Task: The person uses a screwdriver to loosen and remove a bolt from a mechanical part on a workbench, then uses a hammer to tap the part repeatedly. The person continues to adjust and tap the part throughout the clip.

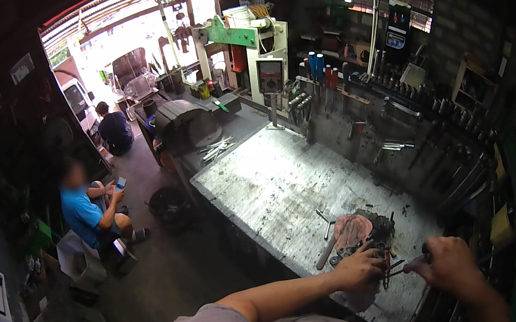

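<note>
Head view: near the workbench's (276,185) front edge, your left hand (358,268) is gripping a dark metal part (379,229); your right hand (449,262) is closing around a slim tool (395,266).

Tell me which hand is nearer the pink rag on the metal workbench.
Left. The left hand rests just below the pink rag, touching the dark part beside it; the right hand sits farther right, holding a thin tool.
</note>
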